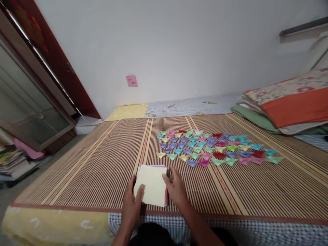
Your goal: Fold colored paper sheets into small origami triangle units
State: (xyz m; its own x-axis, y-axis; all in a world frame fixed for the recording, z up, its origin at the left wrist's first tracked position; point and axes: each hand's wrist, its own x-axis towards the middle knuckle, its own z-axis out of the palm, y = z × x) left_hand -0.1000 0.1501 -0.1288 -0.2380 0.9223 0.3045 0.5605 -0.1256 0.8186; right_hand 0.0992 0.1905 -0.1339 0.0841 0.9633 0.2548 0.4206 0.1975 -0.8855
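Observation:
Between my two hands is a stack of square paper sheets (152, 184), pale yellow on top, with pink and bluish edges showing beneath. My left hand (132, 200) grips its left side, thumb on the top sheet and fingers at the edge. On the other side my right hand (176, 188) holds the right edge, its thumb tip on the yellow sheet. Beyond the stack, to the right, several rows of small folded paper boats (210, 148) in many colours stand on the striped mat (102, 171).
Folded bedding (294, 102) in orange, floral and green is piled at the far right. A pink note (131, 81) sticks to the white wall (179, 48). At left are a glass-fronted cabinet (33, 99) and stacked books (12, 160). The mat's near edge lies close to me.

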